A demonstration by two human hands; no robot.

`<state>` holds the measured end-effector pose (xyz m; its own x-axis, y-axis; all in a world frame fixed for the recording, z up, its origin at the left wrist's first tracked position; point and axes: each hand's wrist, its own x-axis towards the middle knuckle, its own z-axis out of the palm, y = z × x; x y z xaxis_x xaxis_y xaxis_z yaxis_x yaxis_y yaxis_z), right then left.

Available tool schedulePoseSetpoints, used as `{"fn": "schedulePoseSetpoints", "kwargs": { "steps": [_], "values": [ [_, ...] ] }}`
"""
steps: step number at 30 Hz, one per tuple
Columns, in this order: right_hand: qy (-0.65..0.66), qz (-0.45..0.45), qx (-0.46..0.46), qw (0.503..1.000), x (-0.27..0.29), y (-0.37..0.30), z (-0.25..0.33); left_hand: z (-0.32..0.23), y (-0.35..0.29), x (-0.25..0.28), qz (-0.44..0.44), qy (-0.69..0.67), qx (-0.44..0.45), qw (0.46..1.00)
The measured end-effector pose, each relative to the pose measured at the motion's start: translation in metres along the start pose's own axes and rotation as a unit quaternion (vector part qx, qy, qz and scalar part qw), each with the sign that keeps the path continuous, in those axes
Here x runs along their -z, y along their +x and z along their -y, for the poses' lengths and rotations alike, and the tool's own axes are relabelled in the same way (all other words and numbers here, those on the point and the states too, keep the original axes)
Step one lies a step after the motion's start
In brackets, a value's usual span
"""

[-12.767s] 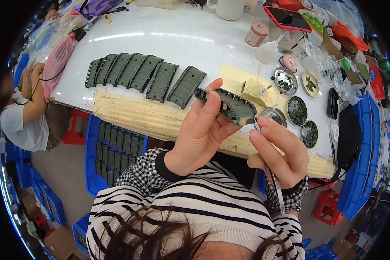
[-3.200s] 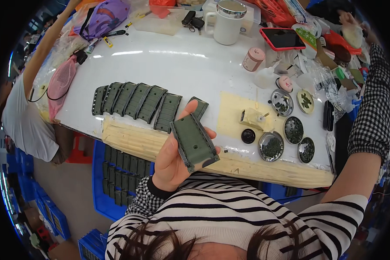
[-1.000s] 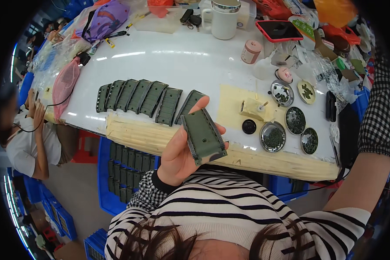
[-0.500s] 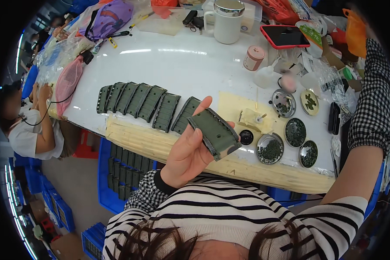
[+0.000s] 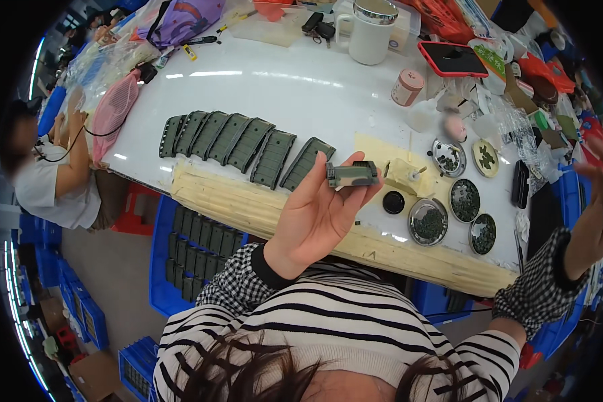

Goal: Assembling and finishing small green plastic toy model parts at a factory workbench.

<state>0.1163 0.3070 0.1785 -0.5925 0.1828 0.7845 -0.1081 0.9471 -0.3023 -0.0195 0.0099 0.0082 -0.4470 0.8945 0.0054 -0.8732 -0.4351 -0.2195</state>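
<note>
My left hand (image 5: 318, 218) holds a dark green plastic casing (image 5: 352, 176) with a camouflage-patterned end, end-on above the table's near edge. Its fingers and thumb close round the casing's sides. Left of it, several similar slightly curved green casings (image 5: 248, 144) lie in a slanted row on the white table. My right hand (image 5: 591, 175) is raised at the far right edge, away from the table. Motion smears its fingers, and I cannot make out anything in it.
Round dishes (image 5: 429, 222) of small dark green parts stand right of a yellow block (image 5: 403, 175) with an upright peg. A white mug (image 5: 368, 37), a pink can (image 5: 407, 88) and a red-cased phone (image 5: 453, 59) sit farther back. A blue crate (image 5: 159, 288) holds more casings. Another person (image 5: 67, 167) sits left.
In my left hand the casing has turned from its broad face to its end. My right arm has swung down and outward from the back right. The orange bag there is gone from its place.
</note>
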Motion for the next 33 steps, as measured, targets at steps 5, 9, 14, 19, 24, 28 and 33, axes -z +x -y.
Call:
{"fn": "schedulePoseSetpoints", "kwargs": {
  "steps": [5,9,14,19,24,28,33],
  "values": [
    [0.016,0.009,-0.004,1.000,-0.030,-0.085,0.083,0.002,-0.005,0.001,-0.040,-0.017,-0.009,0.999],
    [0.103,-0.003,-0.069,0.992,-0.055,-0.114,0.115,0.003,-0.009,0.000,-0.075,-0.026,0.021,0.997],
    [0.134,0.053,-0.089,0.986,-0.089,-0.131,0.129,0.007,-0.008,-0.003,-0.096,-0.008,0.043,0.994],
    [0.160,0.040,-0.128,0.978,-0.109,-0.139,0.128,0.018,-0.003,-0.004,-0.093,-0.005,0.054,0.994],
    [0.119,0.041,-0.121,0.985,-0.114,-0.137,0.122,0.033,0.000,0.001,-0.092,0.053,0.022,0.994],
    [0.117,0.036,-0.169,0.978,-0.117,-0.137,0.118,0.053,-0.008,0.002,-0.031,0.260,-0.092,0.961],
    [0.251,0.092,-0.252,0.930,-0.102,-0.146,0.105,0.051,-0.018,0.009,0.043,0.395,-0.040,0.917]
  ]
}}
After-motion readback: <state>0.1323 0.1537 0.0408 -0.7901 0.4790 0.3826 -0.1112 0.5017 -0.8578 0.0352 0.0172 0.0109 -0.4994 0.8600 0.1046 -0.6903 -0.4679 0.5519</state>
